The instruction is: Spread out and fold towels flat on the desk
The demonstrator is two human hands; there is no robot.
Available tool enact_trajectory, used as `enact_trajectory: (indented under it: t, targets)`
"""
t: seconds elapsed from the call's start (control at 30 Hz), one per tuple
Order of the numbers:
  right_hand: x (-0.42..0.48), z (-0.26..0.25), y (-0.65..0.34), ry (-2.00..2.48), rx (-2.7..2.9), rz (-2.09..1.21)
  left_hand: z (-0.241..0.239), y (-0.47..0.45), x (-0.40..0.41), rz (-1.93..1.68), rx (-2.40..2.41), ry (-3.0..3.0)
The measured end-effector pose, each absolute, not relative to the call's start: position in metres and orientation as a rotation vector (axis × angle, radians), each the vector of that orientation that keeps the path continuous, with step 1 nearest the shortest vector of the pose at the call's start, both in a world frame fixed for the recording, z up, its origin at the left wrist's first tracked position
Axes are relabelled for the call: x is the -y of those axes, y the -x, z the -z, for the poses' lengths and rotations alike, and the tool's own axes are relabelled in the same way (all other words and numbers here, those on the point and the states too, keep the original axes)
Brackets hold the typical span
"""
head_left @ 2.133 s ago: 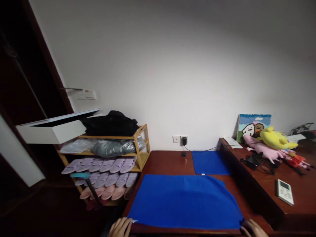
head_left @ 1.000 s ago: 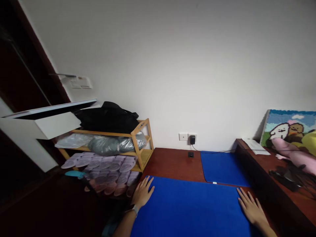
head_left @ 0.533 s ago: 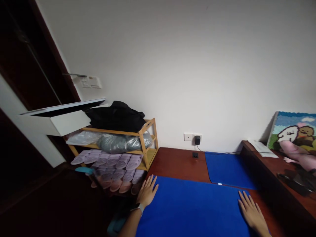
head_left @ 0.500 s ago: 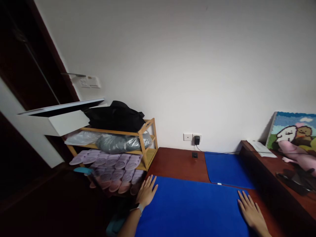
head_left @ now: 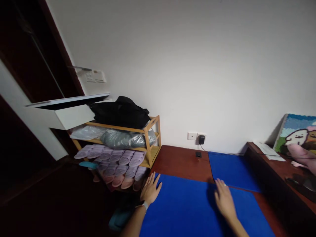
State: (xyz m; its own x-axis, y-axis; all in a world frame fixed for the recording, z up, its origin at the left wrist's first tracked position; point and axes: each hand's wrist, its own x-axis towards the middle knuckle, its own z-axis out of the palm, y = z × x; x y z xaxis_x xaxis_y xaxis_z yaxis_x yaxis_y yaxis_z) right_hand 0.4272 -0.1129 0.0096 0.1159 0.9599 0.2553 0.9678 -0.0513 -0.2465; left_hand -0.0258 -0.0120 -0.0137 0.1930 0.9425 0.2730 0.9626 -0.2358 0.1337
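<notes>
A large blue cloth [head_left: 182,204] lies flat on the reddish-brown wooden surface [head_left: 180,161]. My left hand [head_left: 150,189] rests on its far left corner, fingers spread, holding nothing. Over the cloth's far edge, towards the right, is my right hand [head_left: 224,199], with its fingers stretched out and a shadow beside it; whether it touches the cloth I cannot tell. Just beyond it, a smaller blue cloth [head_left: 232,169] lies against the wall.
On the left a wooden rack [head_left: 148,144] holds several lilac slippers [head_left: 124,158], plastic-wrapped bundles and a black bag [head_left: 120,113]. A black plug [head_left: 201,140] sits in the wall socket. To the right, a raised ledge [head_left: 266,168] carries a pink plush toy [head_left: 302,154] and a fuzzy picture [head_left: 300,130].
My right hand has moved left from the cloth's right edge to over its far edge. My left hand stays at the far left corner. The view has shifted slightly.
</notes>
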Motion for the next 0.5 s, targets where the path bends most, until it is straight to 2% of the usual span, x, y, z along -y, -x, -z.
enact_trajectory:
  t: [0.13,0.23,0.33,0.5]
  targets:
    - [0.08,-0.042,-0.268,1.766,2.13,-0.303,0.014,0.026,0.013,0.472,1.905,2.383]
    - [0.068,-0.041,-0.21,1.75,2.225,-0.47,0.015,0.027,0.013,0.472,1.911,2.382]
    - [0.067,-0.026,-0.22,1.833,2.206,-0.462,0.016,0.027,0.012,0.478,1.917,2.372]
    - [0.088,0.002,-0.328,2.115,2.03,-0.282,0.014,0.026,0.01,0.468,1.936,2.375]
